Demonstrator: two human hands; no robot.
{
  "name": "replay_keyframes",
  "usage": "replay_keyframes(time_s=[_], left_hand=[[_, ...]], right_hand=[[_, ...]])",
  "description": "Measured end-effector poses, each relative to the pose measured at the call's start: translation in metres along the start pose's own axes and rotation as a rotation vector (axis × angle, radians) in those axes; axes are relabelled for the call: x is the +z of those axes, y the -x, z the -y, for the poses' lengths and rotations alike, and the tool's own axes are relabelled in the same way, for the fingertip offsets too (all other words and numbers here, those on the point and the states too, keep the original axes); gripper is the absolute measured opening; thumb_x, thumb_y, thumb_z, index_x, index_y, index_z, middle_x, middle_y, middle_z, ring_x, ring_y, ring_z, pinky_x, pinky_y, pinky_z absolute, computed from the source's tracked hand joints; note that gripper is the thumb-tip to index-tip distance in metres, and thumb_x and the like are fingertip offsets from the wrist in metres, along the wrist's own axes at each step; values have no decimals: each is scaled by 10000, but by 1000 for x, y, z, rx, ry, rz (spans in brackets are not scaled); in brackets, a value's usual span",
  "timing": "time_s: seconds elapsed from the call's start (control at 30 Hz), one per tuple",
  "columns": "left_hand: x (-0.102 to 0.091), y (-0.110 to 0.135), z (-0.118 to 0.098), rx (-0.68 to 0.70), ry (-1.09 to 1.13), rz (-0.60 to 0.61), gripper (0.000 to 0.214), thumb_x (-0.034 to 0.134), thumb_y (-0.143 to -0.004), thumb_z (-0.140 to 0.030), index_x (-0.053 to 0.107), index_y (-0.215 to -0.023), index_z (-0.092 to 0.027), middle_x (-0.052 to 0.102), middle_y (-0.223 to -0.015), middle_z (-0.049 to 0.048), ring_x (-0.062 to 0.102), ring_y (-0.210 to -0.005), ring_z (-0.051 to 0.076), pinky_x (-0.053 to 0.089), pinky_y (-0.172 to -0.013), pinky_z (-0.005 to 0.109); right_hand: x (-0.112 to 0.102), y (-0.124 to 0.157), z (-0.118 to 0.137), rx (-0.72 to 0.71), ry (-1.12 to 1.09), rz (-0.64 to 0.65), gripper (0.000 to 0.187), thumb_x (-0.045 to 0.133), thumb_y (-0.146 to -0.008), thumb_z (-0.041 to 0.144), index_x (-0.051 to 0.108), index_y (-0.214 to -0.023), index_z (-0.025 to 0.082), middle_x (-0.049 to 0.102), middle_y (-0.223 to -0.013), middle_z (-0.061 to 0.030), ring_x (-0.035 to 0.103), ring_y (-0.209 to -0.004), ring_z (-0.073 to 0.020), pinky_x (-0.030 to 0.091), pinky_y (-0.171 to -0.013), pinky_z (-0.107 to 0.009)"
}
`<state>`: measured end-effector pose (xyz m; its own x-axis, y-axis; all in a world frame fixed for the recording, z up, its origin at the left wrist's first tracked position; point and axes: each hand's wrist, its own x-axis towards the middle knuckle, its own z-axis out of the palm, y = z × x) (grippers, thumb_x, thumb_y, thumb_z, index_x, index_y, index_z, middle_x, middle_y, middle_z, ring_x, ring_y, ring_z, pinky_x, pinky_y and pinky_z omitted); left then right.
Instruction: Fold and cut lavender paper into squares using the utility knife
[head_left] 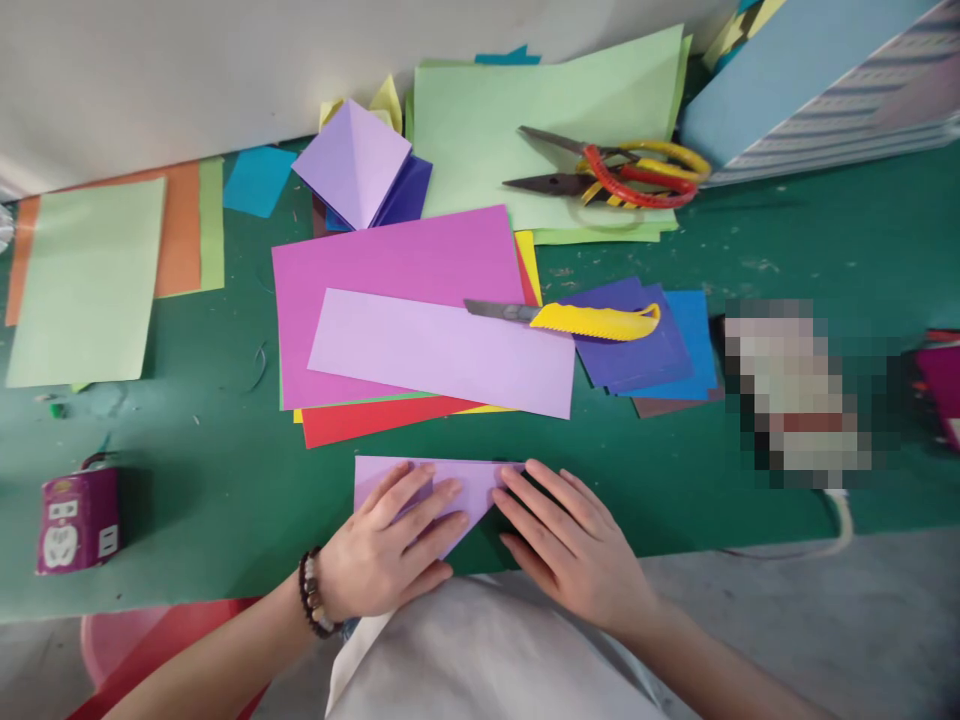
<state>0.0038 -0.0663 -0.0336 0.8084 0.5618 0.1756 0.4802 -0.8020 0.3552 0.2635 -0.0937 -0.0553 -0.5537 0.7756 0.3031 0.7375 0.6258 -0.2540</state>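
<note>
A folded sheet of lilac paper (375,474) lies at the table's front edge, one side slanting down toward me. My left hand (397,545) rests flat on it with the fingers stretched out, covering much of its lower part. At the paper's right corner, my right hand (574,535) touches it with its fingertips, fingers extended and a little apart. Just beyond them, a long lilac strip (427,350) lies over magenta paper (375,260). A yellow utility knife (592,320) lies across the strip's right end.
Scissors and pliers (637,180) with red and yellow handles lie on pale green sheets (480,130) at the back. Folded lilac squares (356,165) sit beside them. A purple power socket block (79,520) stands left; a blurred-out object (795,395) with a cable lies right.
</note>
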Motion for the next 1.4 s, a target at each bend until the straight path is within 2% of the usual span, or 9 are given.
replay_keyframes(time_s=[0.13, 0.3, 0.43, 0.63, 1.0, 1.23, 1.4], left_hand=[[0, -2, -1, 2, 3, 23, 411, 529, -899, -249, 536, -1291, -123, 544, -1368, 123, 360, -1368, 286, 286, -1146, 524], [1, -2, -2, -6, -6, 39, 418, 526, -892, -250, 538, -1287, -113, 536, -1367, 155, 368, -1365, 311, 288, -1134, 536], [3, -3, -2, -9, -17, 43, 408, 512, -894, -251, 541, -1279, -118, 542, -1359, 157, 389, -1353, 307, 293, -1131, 527], [3, -3, -3, -15, -35, 55, 409, 491, -894, -249, 541, -1284, -135, 537, -1371, 141, 381, -1359, 302, 296, -1129, 522], [4, -4, -3, -36, -26, 65, 400, 493, -895, -258, 546, -1273, -140, 535, -1376, 132, 376, -1364, 289, 282, -1141, 501], [2, -6, -3, -32, -43, 51, 377, 482, -888, -235, 573, -1242, -139, 561, -1346, 132, 403, -1345, 292, 304, -1128, 495], [1, -7, -1, -10, -63, 58, 371, 478, -895, -232, 574, -1241, -138, 575, -1325, 138, 416, -1333, 299, 321, -1114, 508]], right_hand=[[1, 0, -1, -23, -13, 1, 473, 558, -891, 223, 494, -1353, 144, 587, -1317, -77, 415, -1338, -229, 330, -1137, -407], [1, -2, -3, -46, -41, 31, 548, 556, -886, 205, 416, -1406, 103, 568, -1336, -102, 427, -1329, -241, 356, -1125, -417], [1, -3, -2, -27, -47, 23, 520, 539, -892, 216, 440, -1394, 124, 574, -1332, -96, 451, -1310, -238, 375, -1113, -417], [1, -2, -2, -32, -23, 31, 444, 546, -887, 221, 527, -1315, 106, 570, -1335, -106, 450, -1308, -249, 337, -1132, -432], [2, -2, -2, -9, -46, 27, 487, 552, -883, 227, 489, -1359, 147, 582, -1325, -82, 486, -1278, -236, 374, -1109, -421], [1, -4, -3, -18, -50, 34, 463, 537, -895, 225, 498, -1345, 126, 571, -1335, -83, 473, -1290, -239, 373, -1109, -424], [0, -5, -4, -23, -41, 30, 449, 543, -888, 236, 525, -1322, 121, 574, -1332, -84, 473, -1286, -242, 420, -1074, -420]])
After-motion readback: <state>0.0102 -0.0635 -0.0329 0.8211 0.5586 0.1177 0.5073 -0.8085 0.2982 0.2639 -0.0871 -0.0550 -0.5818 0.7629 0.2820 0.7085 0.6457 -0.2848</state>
